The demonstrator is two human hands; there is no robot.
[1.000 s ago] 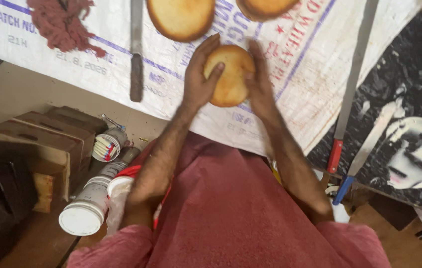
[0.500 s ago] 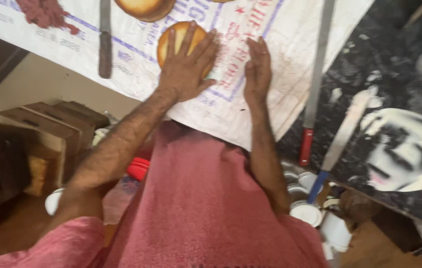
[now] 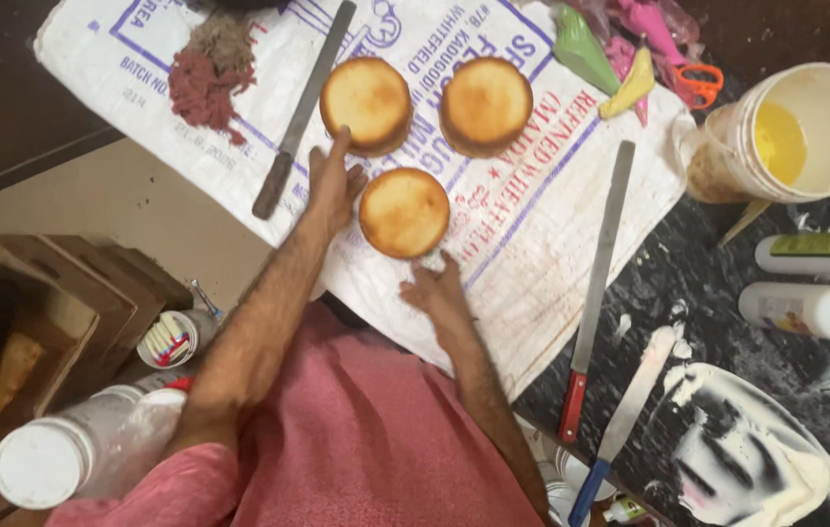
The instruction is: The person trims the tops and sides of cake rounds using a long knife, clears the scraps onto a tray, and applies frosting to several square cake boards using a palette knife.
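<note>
Three round golden-brown sponge cakes sit on a white woven sack printed in blue and red [image 3: 532, 234], spread flat over the dark counter [image 3: 727, 293]. Nearest cake [image 3: 403, 212] is between the hands; the far-left cake [image 3: 367, 103] and far-right cake [image 3: 485, 105] lie just beyond it, almost touching each other.

Around them: a long dark-handled knife [image 3: 300, 112] lies diagonally just left of the left hand, a heap of reddish crumbs [image 3: 208, 73] further left. A long red-handled palette knife [image 3: 596, 293] lies on the sack's right edge, a blue-handled one [image 3: 620, 420] beside it on the counter, smeared with white cream. A white bucket with yellow liquid [image 3: 806, 132], two white squeeze bottles [image 3: 815, 283], a green piping bag [image 3: 586, 49] and orange-handled scissors [image 3: 696, 83] sit at the right (all well apart from the hands). Nothing blocks the nearest cake.

Left hand [image 3: 332, 185]: arm stretched forward, fingers open, index tip touching the far-left cake's near edge, palm just beside the nearest cake. Holds nothing.

Right hand [image 3: 435, 291]: fingers loosely spread, resting on the sack at the nearest cake's near edge, gripping nothing; whether it touches the cake I cannot tell.

Hands are apart. Blue-handled knife's end is cut off at the bottom edge. Sack's top edge runs out of view.
</note>
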